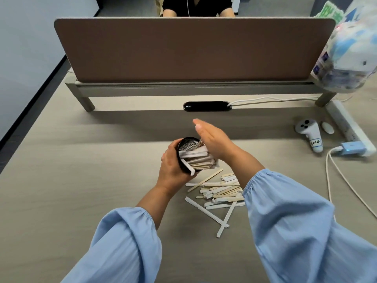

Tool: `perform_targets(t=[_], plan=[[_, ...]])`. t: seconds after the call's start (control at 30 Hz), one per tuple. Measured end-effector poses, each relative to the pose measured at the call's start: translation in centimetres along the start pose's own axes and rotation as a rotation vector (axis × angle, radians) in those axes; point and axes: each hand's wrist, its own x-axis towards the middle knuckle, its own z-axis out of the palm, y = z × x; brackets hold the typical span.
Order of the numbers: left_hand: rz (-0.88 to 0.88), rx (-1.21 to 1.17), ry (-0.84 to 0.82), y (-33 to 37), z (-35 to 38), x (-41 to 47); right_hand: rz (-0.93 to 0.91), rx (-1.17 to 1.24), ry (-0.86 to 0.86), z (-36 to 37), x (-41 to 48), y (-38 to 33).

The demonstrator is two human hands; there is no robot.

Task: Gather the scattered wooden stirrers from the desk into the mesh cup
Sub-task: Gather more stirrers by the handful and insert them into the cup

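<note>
My left hand [173, 167] grips the black mesh cup [186, 146] and holds it tilted toward me above the desk. A bundle of wooden stirrers [196, 159], some in white paper wrappers, sticks out of its mouth. My right hand [212, 142] is flat with straight fingers and rests against the right side of that bundle, holding nothing. Several more stirrers [219, 193] lie scattered in a loose pile on the desk just below and right of the cup, partly hidden by my right sleeve.
A brown divider panel [193, 50] stands across the back of the desk [71, 170]. At the right lie a white controller [310, 133], a power strip [346, 127] with a blue plug, cables, and a plastic bag [348, 58]. A person sits beyond the divider.
</note>
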Motion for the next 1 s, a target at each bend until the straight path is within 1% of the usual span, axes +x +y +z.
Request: perform_targets(t=[0.07,0.1,0.13,0.17,0.2,0.23,0.33,0.4,0.47,0.57,0.77,0.9,1.0], plan=[[-0.007,0.016,0.035,-0.4,0.2,-0.3,0.014,0.055,0.208,-1.0,-0.3,0.4],[-0.006,0.033,0.045,-0.6,0.3,-0.4,0.041,0.051,0.261,-1.4,-0.4,1.0],[-0.010,0.043,0.056,-0.7,0.4,-0.6,0.080,0.024,0.268,-1.8,-0.5,1.9],[-0.017,0.048,0.072,-0.8,0.5,-0.7,0.122,-0.023,0.231,-2.0,-0.7,2.8],[-0.025,0.053,0.094,-0.8,0.6,-0.9,0.170,-0.093,0.155,-2.0,-1.0,3.8],[-0.037,0.062,0.117,-0.8,0.8,-1.0,0.209,-0.181,0.043,-1.8,-1.6,4.8],[-0.078,0.078,0.161,-0.8,1.4,-1.4,0.281,-0.457,-0.333,-0.6,-3.7,8.0],[-0.083,0.094,0.159,-0.8,1.8,-1.7,0.313,-0.657,-0.468,0.1,-4.9,10.0],[-0.087,0.106,0.158,-0.8,2.2,-2.1,0.305,-0.790,-0.528,0.5,-5.7,11.4],[-0.120,0.107,0.164,-0.4,3.0,-2.8,0.196,-0.797,-0.503,1.0,-6.7,12.6],[-0.173,0.082,0.210,0.1,3.4,-4.0,0.016,-0.724,-0.259,1.3,-7.2,14.4],[-0.215,0.100,0.258,0.1,3.2,-4.7,0.007,-0.745,-0.197,1.8,-6.8,14.6],[-0.222,0.128,0.283,0.3,2.8,-5.1,0.035,-0.723,-0.237,1.8,-6.0,14.5]])
